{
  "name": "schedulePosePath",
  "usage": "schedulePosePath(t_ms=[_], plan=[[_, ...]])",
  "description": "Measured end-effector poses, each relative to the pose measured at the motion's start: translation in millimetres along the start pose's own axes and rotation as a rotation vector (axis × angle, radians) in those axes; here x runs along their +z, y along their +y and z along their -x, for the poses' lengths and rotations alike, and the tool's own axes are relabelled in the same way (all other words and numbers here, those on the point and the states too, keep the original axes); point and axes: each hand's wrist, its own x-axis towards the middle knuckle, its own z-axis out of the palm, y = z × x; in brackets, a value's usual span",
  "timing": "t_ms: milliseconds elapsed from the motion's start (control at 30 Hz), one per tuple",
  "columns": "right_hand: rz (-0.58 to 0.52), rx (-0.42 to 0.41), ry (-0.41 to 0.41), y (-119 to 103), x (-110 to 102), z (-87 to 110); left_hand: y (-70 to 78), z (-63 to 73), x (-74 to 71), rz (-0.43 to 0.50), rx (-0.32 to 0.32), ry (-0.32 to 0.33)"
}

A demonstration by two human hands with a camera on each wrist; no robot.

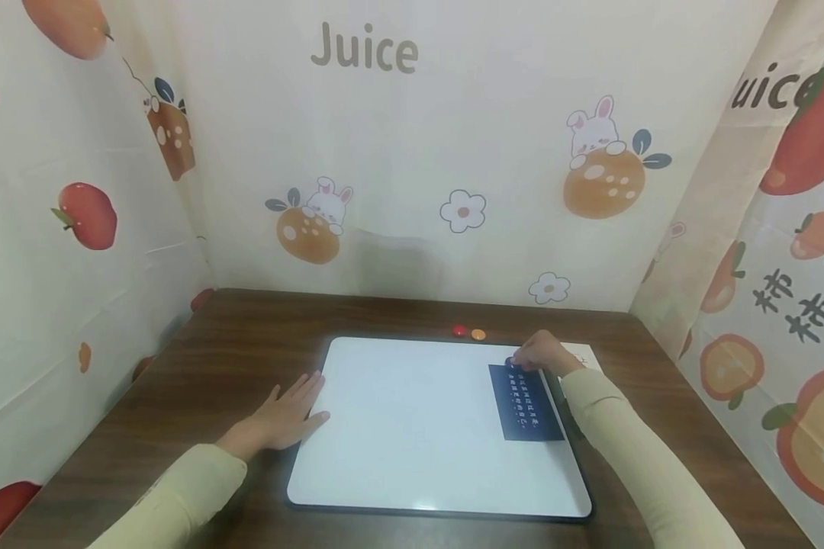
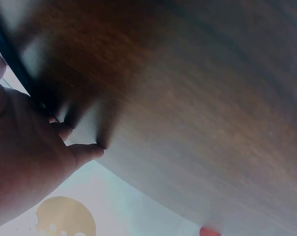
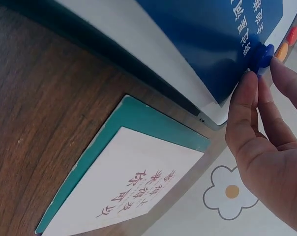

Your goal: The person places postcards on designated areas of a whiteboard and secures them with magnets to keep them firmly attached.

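Observation:
A whiteboard (image 1: 398, 427) with a dark rim lies flat on the wooden table. On its right part is a dark blue card (image 1: 530, 415) printed with white characters. My right hand (image 1: 541, 353) pinches a blue round magnet (image 3: 261, 56) between thumb and fingers at the card's top edge; in the right wrist view the magnet touches the card. My left hand (image 1: 284, 415) lies with fingers spread at the board's left edge, thumb over the white surface. In the left wrist view, fingertips of the left hand (image 2: 35, 147) touch the table beside the dark rim.
A red magnet (image 1: 459, 330) and an orange magnet (image 1: 478, 334) lie behind the board's far edge. Right of the board are a white card (image 3: 124, 182) with red characters and a green card (image 3: 133, 110) under it. Fruit-printed curtains (image 1: 398, 152) surround the table (image 1: 261, 328).

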Motion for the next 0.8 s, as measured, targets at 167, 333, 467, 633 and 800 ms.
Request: schedulePosePath(t_ms=[167, 333, 467, 633, 800], plan=[[-0.021, -0.048, -0.003, -1.2, -5.1, 5.0, 0.2, -1.0, -0.8, -0.002, 0.0, 0.003], [-0.034, -0.069, 0.005, 1.5, -10.0, 9.2, -2.5, -0.9, 1.0, 0.011, 0.012, 0.015], [-0.063, -0.07, 0.001, 5.6, -13.7, 11.0, -7.5, -1.5, 6.0, 0.019, 0.029, 0.03], [-0.086, -0.074, 0.006, 11.3, -19.0, 13.3, -9.6, -2.6, 9.3, 0.012, 0.02, 0.026], [-0.095, -0.087, 0.015, 16.4, -27.8, 18.8, -1.5, 0.4, 2.4, 0.037, 0.018, 0.018]])
